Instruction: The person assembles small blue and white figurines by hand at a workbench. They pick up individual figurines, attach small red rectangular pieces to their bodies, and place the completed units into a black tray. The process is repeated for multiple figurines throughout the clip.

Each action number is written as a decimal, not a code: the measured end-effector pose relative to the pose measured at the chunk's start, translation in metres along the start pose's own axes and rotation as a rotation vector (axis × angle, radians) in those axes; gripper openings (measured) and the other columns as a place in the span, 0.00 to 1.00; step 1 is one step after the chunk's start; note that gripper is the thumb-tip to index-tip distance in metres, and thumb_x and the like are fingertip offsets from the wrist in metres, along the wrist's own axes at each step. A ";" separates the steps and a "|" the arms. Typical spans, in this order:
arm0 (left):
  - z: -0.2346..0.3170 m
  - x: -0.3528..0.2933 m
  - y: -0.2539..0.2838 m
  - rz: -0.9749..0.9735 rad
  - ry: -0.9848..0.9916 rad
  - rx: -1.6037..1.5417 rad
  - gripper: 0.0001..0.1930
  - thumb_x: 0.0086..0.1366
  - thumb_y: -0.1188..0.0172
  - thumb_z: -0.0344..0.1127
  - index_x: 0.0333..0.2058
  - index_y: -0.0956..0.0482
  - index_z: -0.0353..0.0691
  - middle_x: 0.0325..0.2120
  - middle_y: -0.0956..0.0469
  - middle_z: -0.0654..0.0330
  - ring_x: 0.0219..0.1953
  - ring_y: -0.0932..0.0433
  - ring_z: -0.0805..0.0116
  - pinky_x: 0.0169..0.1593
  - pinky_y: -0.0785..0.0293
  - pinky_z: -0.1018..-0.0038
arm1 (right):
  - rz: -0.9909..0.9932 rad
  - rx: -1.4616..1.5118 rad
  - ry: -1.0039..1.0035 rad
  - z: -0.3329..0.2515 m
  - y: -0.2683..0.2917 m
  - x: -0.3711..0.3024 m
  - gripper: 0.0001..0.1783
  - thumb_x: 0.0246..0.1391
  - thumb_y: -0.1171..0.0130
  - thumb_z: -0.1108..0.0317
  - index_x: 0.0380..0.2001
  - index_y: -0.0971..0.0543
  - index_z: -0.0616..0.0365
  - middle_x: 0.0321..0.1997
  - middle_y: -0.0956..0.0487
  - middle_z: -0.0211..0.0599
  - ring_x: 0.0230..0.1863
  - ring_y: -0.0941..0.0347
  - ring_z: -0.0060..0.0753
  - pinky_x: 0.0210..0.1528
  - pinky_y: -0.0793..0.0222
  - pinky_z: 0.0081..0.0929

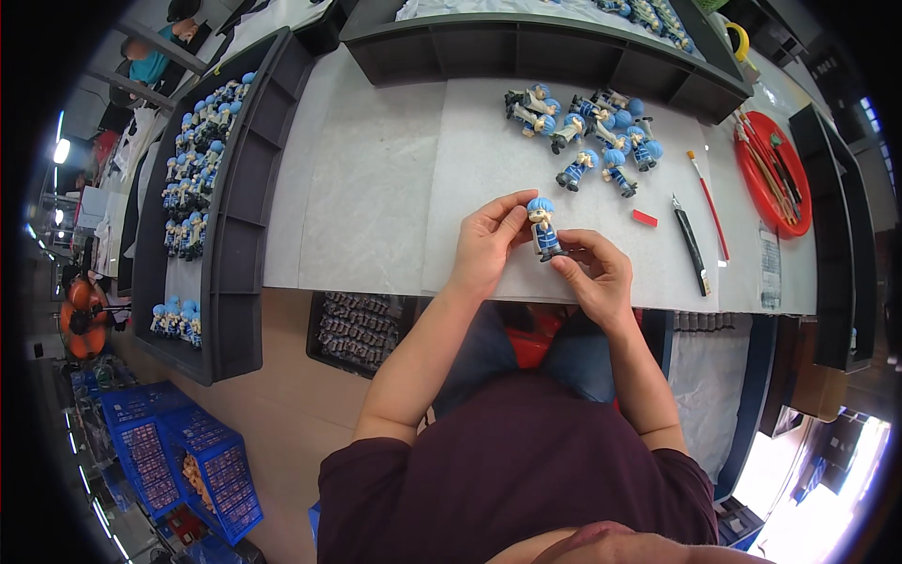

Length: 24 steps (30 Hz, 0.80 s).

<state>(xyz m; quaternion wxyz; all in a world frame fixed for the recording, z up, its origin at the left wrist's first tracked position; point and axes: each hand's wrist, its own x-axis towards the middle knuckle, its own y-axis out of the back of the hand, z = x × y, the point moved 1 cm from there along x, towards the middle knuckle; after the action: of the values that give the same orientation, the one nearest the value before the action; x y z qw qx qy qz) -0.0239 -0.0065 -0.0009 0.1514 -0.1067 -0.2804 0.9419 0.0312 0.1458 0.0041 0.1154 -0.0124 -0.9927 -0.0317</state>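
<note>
A small blue-haired figurine (pixel 543 228) in a blue outfit with black shoes is held upright between my two hands above the near edge of the white-covered table. My left hand (pixel 490 242) pinches it near the head with thumb and forefinger. The fingers of my right hand (pixel 598 274) close on its feet from the other side. Beyond my hands lies a loose heap of similar figurines (pixel 615 141), tumbled on the paper. To the right of the hands are a small red block (pixel 645 218), a black craft knife (pixel 691 244) and a thin red-handled paintbrush (pixel 709 205).
A black tray (pixel 246 188) with rows of figurines stands at left, another black tray (pixel 526 54) at the back. A red oval dish (pixel 772 174) with brushes sits at right. Blue crates (pixel 188 451) are on the floor. A person (pixel 160 56) is at far left.
</note>
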 end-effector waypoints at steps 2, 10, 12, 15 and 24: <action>0.000 0.001 -0.001 0.011 -0.006 0.002 0.13 0.65 0.52 0.29 0.47 0.29 0.34 0.36 0.24 0.60 0.37 0.25 0.75 0.44 0.27 0.78 | 0.006 0.023 -0.018 0.002 0.000 0.000 0.17 0.45 0.37 0.74 0.40 0.26 0.67 0.38 0.24 0.40 0.39 0.26 0.27 0.43 0.29 0.23; 0.000 -0.001 0.001 -0.005 -0.001 -0.004 0.14 0.64 0.51 0.32 0.47 0.29 0.34 0.38 0.24 0.60 0.39 0.26 0.74 0.45 0.30 0.75 | 0.015 0.028 -0.056 0.002 -0.001 0.000 0.21 0.44 0.35 0.71 0.42 0.27 0.67 0.37 0.23 0.41 0.39 0.26 0.27 0.42 0.28 0.23; 0.002 -0.002 -0.002 -0.001 -0.001 -0.033 0.14 0.64 0.50 0.32 0.47 0.29 0.33 0.36 0.24 0.60 0.37 0.25 0.74 0.44 0.27 0.76 | 0.038 0.040 -0.042 0.003 -0.001 -0.001 0.20 0.44 0.36 0.72 0.42 0.27 0.67 0.37 0.24 0.40 0.38 0.26 0.27 0.41 0.28 0.22; 0.000 -0.001 -0.003 -0.012 -0.010 -0.006 0.15 0.64 0.49 0.34 0.46 0.29 0.33 0.36 0.24 0.60 0.37 0.25 0.74 0.44 0.27 0.76 | 0.063 0.056 -0.034 0.002 0.000 -0.002 0.20 0.43 0.36 0.77 0.42 0.27 0.66 0.38 0.26 0.37 0.37 0.28 0.23 0.39 0.28 0.19; 0.000 -0.001 -0.002 0.063 -0.046 0.053 0.13 0.60 0.44 0.31 0.43 0.28 0.33 0.36 0.25 0.59 0.36 0.26 0.76 0.40 0.28 0.80 | 0.039 0.109 0.009 -0.007 0.001 0.001 0.23 0.43 0.36 0.77 0.44 0.30 0.67 0.42 0.29 0.39 0.38 0.28 0.23 0.38 0.28 0.19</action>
<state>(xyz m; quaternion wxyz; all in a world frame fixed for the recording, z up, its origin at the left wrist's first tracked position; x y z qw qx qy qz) -0.0225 -0.0051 0.0001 0.1177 -0.0899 -0.2554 0.9554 0.0315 0.1460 0.0112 0.1210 -0.0253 -0.9920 0.0248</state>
